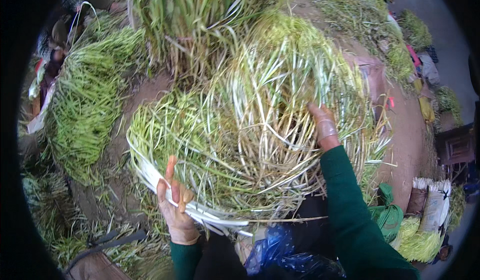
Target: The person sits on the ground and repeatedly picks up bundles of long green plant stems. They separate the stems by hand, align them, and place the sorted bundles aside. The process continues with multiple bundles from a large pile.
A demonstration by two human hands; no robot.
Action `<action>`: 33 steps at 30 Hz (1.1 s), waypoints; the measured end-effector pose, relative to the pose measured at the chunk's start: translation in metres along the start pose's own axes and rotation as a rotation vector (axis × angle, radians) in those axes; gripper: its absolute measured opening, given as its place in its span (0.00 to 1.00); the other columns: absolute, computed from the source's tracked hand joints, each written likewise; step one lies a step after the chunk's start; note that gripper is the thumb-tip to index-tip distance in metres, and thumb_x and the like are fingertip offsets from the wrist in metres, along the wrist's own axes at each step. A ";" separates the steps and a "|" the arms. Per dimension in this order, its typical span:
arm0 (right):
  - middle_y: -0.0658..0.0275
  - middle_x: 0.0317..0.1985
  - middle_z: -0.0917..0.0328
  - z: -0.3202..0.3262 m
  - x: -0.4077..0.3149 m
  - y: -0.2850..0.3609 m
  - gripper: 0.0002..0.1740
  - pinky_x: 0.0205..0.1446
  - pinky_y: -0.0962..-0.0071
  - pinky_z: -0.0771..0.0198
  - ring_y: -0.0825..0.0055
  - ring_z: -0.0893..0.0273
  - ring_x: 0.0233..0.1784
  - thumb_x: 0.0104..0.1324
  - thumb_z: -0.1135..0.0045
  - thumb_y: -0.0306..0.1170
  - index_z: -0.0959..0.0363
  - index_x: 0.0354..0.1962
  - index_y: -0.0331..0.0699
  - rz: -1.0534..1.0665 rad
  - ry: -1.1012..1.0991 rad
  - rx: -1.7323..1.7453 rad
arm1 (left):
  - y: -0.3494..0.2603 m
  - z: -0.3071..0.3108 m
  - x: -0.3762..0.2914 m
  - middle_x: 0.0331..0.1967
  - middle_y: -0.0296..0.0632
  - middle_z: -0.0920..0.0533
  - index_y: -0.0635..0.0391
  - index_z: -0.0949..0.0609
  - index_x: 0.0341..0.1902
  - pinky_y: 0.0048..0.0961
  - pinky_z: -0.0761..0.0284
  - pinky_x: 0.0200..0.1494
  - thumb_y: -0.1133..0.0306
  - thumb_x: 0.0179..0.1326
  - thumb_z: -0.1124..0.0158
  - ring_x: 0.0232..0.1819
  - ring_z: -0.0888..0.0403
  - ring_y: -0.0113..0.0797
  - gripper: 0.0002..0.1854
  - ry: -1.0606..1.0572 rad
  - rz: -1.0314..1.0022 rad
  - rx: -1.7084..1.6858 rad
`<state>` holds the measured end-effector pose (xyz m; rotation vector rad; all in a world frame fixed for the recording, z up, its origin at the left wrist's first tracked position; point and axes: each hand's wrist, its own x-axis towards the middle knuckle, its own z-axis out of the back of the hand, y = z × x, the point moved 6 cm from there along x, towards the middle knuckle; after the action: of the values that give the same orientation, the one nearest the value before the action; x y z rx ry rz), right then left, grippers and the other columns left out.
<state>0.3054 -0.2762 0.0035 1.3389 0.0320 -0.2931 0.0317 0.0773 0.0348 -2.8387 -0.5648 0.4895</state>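
My left hand (175, 205) holds a small bundle of long green stalks by their smooth white stems (221, 217). Its index finger sticks up, and the yellow-green leaves of the bundle curve away to the upper left. My right hand (325, 124) reaches into a big loose heap of similar leafy stalks (262, 141), many with brown, dried outer leaves. Its fingertips are partly lost among the stems, so whether they grip any is unclear. Both wrists show what look like thin clear glove cuffs below green sleeves.
Beyond the heap stands a tall tied bunch of stalks (187, 51). To the left lies a long green pile (90, 107), with a person partly visible behind it. A green bag (388, 216) and bundled white-stemmed stalks (431, 212) sit at the right. Blue plastic (273, 246) covers my lap.
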 end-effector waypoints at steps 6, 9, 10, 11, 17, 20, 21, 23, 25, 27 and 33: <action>0.50 0.57 0.33 0.020 -0.057 0.061 0.33 0.62 0.66 0.35 0.59 0.33 0.60 0.58 0.45 0.36 0.40 0.60 0.34 0.351 -0.168 -0.498 | 0.001 -0.003 -0.003 0.10 0.32 0.37 0.66 0.44 0.68 0.19 0.41 0.14 0.61 0.68 0.54 0.06 0.41 0.22 0.30 -0.080 -0.047 0.037; 0.49 0.55 0.31 0.002 -0.085 0.080 0.32 0.62 0.64 0.36 0.56 0.33 0.60 0.58 0.43 0.39 0.37 0.58 0.36 0.642 -0.140 -0.556 | 0.014 -0.004 -0.004 0.11 0.32 0.34 0.66 0.42 0.67 0.20 0.41 0.14 0.61 0.67 0.52 0.06 0.40 0.22 0.30 -0.042 0.014 0.083; 0.49 0.53 0.29 -0.013 -0.090 0.076 0.31 0.61 0.63 0.35 0.56 0.33 0.59 0.57 0.43 0.38 0.36 0.57 0.36 0.630 -0.066 -0.526 | 0.016 -0.004 -0.004 0.11 0.31 0.35 0.67 0.42 0.67 0.20 0.40 0.14 0.60 0.67 0.51 0.06 0.40 0.22 0.30 -0.024 0.021 0.117; 0.49 0.52 0.28 -0.030 -0.098 0.072 0.30 0.60 0.63 0.35 0.57 0.32 0.58 0.57 0.42 0.37 0.35 0.56 0.36 0.616 0.008 -0.501 | 0.019 -0.005 -0.003 0.11 0.31 0.35 0.67 0.41 0.67 0.20 0.40 0.14 0.60 0.67 0.50 0.07 0.40 0.22 0.31 -0.007 0.029 0.148; 0.51 0.55 0.33 -0.121 -0.183 0.029 0.31 0.65 0.58 0.41 0.52 0.40 0.63 0.60 0.49 0.46 0.37 0.55 0.36 0.656 0.931 -0.959 | 0.029 -0.021 -0.005 0.12 0.32 0.36 0.69 0.43 0.67 0.21 0.32 0.18 0.65 0.67 0.48 0.09 0.37 0.23 0.30 0.068 0.034 0.138; 0.53 0.57 0.34 -0.105 -0.193 0.045 0.29 0.66 0.57 0.41 0.52 0.42 0.65 0.61 0.51 0.45 0.37 0.56 0.37 0.767 0.888 -0.885 | 0.007 -0.023 -0.019 0.21 0.34 0.30 0.62 0.34 0.56 0.38 0.27 0.41 0.71 0.61 0.43 0.19 0.30 0.27 0.21 0.037 0.021 0.182; 0.53 0.57 0.35 -0.090 -0.194 0.056 0.29 0.66 0.57 0.41 0.52 0.42 0.65 0.62 0.51 0.45 0.37 0.57 0.38 0.823 0.848 -0.886 | 0.005 -0.030 -0.020 0.25 0.34 0.26 0.57 0.28 0.50 0.45 0.25 0.52 0.72 0.58 0.40 0.23 0.28 0.29 0.16 0.017 0.033 0.173; 0.54 0.55 0.31 -0.051 -0.192 0.066 0.28 0.66 0.63 0.40 0.58 0.37 0.62 0.58 0.45 0.37 0.34 0.56 0.38 0.830 0.686 -0.581 | -0.005 -0.070 -0.026 0.30 0.35 0.26 0.52 0.27 0.41 0.64 0.36 0.58 0.72 0.55 0.37 0.31 0.26 0.34 0.12 0.099 -0.028 0.356; 0.55 0.52 0.29 0.015 -0.175 0.064 0.27 0.64 0.64 0.38 0.58 0.33 0.58 0.55 0.42 0.34 0.32 0.53 0.37 0.858 0.354 -0.539 | -0.006 -0.119 -0.033 0.27 0.35 0.27 0.55 0.27 0.40 0.56 0.27 0.53 0.71 0.57 0.39 0.27 0.26 0.30 0.09 0.205 -0.003 0.438; 0.56 0.47 0.27 0.077 -0.164 0.061 0.24 0.56 0.62 0.34 0.57 0.31 0.53 0.51 0.41 0.35 0.29 0.47 0.35 0.739 0.150 -0.726 | -0.020 -0.153 -0.035 0.16 0.30 0.34 0.64 0.34 0.61 0.20 0.27 0.18 0.70 0.64 0.47 0.12 0.38 0.20 0.23 0.129 -0.098 0.524; 0.57 0.37 0.25 0.166 -0.183 -0.016 0.19 0.44 0.60 0.32 0.60 0.27 0.44 0.55 0.47 0.44 0.26 0.35 0.36 0.746 0.267 -0.865 | 0.053 -0.303 -0.062 0.16 0.26 0.40 0.63 0.47 0.70 0.17 0.38 0.17 0.69 0.68 0.58 0.15 0.40 0.16 0.28 0.424 0.256 0.668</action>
<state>0.1015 -0.4038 0.0624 0.4514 -0.1071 0.4973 0.1037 -0.0362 0.3187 -2.2619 0.0495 0.0718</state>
